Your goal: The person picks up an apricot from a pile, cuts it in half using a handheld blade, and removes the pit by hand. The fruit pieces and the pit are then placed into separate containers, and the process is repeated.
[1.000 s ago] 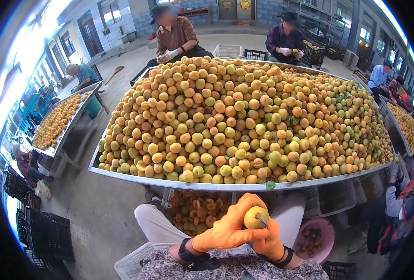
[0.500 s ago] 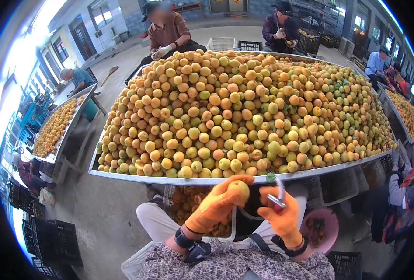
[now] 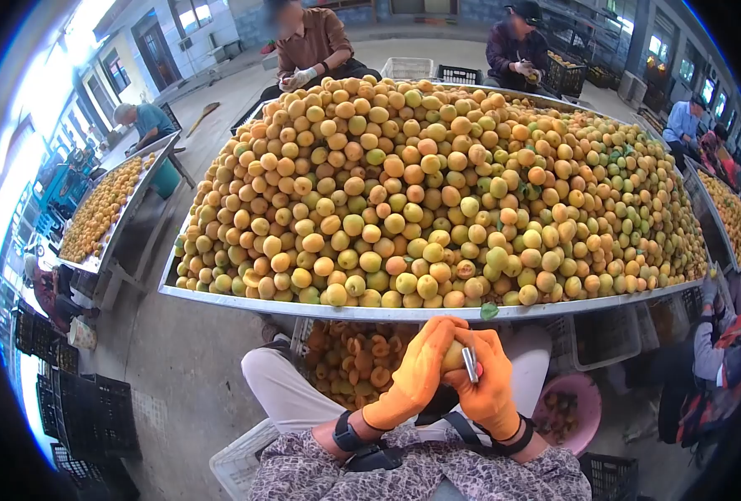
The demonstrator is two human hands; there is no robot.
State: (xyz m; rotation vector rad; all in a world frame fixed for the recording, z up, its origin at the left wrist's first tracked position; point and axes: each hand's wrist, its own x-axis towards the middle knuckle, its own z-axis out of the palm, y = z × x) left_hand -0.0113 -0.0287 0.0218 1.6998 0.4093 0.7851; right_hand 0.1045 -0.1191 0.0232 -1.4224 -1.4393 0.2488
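My left hand (image 3: pixel 412 371), in an orange glove, is closed around a yellow-green apricot (image 3: pixel 452 357). My right hand (image 3: pixel 489 386), gloved the same way, grips a small metal tool (image 3: pixel 470 365) with a red part; its exact kind is hard to make out. Both hands meet at the fruit in front of my lap, with the tool beside the apricot, and the fingers hide most of it. Just beyond them, a large heap of whole apricots (image 3: pixel 404 200) fills a metal-edged table (image 3: pixel 337 313). Halved apricots (image 3: pixel 358 359) lie in a crate below my left hand.
A pink basin (image 3: pixel 596 409) with dark scraps stands to the right of my legs. Black crates (image 3: pixel 95 417) are stacked at lower left. Two people sit across the table, and another person (image 3: pixel 721 367) is close on the right. A leaf (image 3: pixel 489 311) hangs at the table edge.
My hands have come together: the right one moved left with the metal tool to the apricot in my left hand. The view has shifted slightly.
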